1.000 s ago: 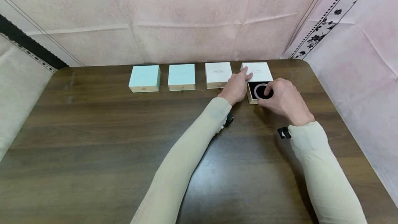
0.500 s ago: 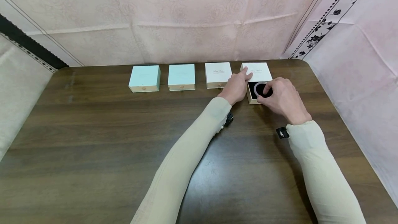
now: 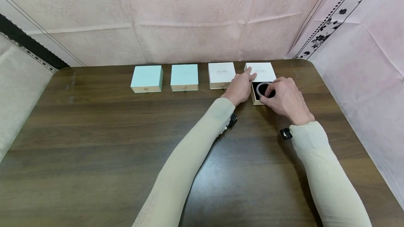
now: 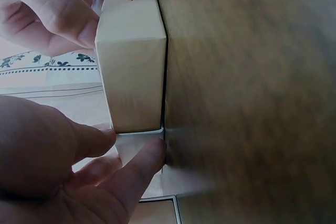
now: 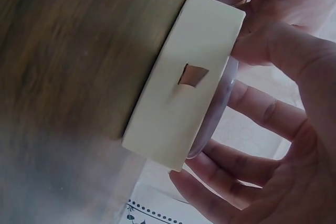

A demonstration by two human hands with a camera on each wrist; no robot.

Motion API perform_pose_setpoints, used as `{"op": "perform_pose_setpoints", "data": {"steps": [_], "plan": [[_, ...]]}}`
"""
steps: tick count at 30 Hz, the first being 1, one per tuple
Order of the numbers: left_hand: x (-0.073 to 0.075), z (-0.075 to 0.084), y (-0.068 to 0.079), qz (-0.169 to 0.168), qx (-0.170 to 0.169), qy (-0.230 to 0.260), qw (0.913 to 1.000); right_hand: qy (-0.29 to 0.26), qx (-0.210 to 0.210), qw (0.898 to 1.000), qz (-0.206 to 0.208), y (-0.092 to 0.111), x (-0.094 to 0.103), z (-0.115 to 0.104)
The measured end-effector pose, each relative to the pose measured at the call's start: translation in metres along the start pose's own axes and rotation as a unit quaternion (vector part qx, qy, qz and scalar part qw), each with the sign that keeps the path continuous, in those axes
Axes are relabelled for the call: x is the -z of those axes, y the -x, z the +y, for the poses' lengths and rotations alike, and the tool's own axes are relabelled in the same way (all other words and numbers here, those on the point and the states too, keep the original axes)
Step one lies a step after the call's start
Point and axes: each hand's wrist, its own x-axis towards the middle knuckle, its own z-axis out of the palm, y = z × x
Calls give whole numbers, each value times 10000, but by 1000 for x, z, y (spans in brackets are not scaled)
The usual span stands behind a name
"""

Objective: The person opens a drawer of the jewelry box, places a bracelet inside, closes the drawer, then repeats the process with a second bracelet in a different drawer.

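At the far right of the row, a white drawer box [image 3: 264, 73] has its cream drawer [image 3: 256, 102] pulled out toward me, showing a black lining. My left hand [image 3: 239, 87] grips the box's sleeve from the left; in the left wrist view its thumb and finger press the sleeve [image 4: 137, 142] just behind the drawer. A pale, greyish bangle [image 5: 216, 109] stands out above the drawer in the right wrist view. The thumb and fingers of my right hand [image 3: 285, 98] pinch it over the lining. A small brown pull tab [image 5: 193, 75] sits on the drawer's front.
To the left stand another white box [image 3: 221, 73] and two mint-green boxes, the nearer mint box [image 3: 184, 74] and the outer mint box [image 3: 146, 76], all with drawers in. They line the back of the brown wooden table [image 3: 110, 143], before a pale patterned cloth [image 3: 189, 20].
My right hand has shifted slightly left, and the bangle has moved a little left in the drawer with it. The left hand keeps its place on the box.
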Motion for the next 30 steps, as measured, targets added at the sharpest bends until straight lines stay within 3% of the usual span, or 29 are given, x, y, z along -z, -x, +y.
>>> {"op": "perform_pose_setpoints", "data": {"steps": [11, 24, 30], "plan": [[-1, 1, 1, -7, 10, 31, 10000, -79, -416, 9991, 33, 1, -4, -3], [0, 1, 1, -42, 76, 99, 9999, -97, -313, 9988, 357, -1, -13, -5], [1, 2, 1, 2, -33, -252, 9997, -82, -246, 9987, 439, -3, -14, -5]]}}
